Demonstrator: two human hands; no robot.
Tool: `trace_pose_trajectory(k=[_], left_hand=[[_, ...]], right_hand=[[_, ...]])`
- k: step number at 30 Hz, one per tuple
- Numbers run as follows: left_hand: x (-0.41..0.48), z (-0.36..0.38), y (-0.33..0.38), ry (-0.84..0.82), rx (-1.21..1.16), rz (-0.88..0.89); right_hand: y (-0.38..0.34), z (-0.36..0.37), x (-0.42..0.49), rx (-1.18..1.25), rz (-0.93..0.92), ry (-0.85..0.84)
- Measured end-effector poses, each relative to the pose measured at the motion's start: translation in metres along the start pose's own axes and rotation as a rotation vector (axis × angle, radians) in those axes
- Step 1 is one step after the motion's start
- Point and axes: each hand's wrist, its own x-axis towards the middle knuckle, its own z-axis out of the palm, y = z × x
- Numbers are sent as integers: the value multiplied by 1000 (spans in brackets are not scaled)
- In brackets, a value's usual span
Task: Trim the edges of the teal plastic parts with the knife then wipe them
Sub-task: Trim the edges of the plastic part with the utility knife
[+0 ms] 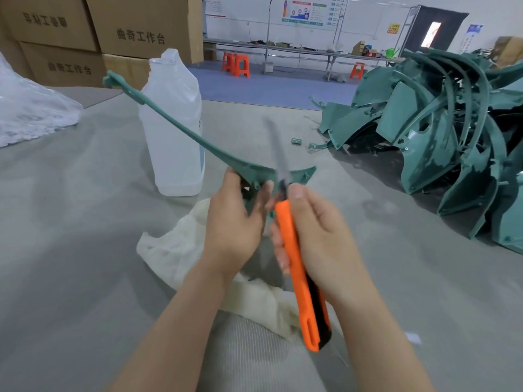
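A long thin teal plastic part point(181, 128) with a flared lower end is held up above the table. My left hand point(235, 216) grips it at that flared end. My right hand point(314, 230) grips an orange utility knife point(300, 267); its blurred blade points up and crosses the part's edge near the middle. A cream cloth point(181, 250) lies crumpled on the table below both hands.
A translucent plastic bottle point(172, 131) stands just behind the held part. A big pile of teal parts point(441, 131) fills the right side. A clear plastic bag point(31, 108) lies at the left, with cardboard boxes point(99, 32) behind it. A small teal scrap point(296, 141) lies on the grey table point(85, 222).
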Motion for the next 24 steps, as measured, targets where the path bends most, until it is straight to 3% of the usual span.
trace_pose_trajectory(k=[5, 8, 11, 15, 20, 24], left_hand=[[7, -10, 15, 194, -150, -51], [15, -22, 25, 154, -220, -77], [19, -32, 33, -26, -262, -170], [18, -38, 35, -357, -144, -296], [33, -51, 52, -231, -12, -134], [40, -55, 53, -218, -154, -95]], right_hand=[[-10, -37, 6, -19, -140, 401], [-11, -55, 9, -5, -91, 488], [-7, -56, 9, 13, -21, 395], [-1, -45, 9, -80, -37, 191], [2, -37, 10, -85, -30, 105], [3, -36, 12, -89, -28, 150]])
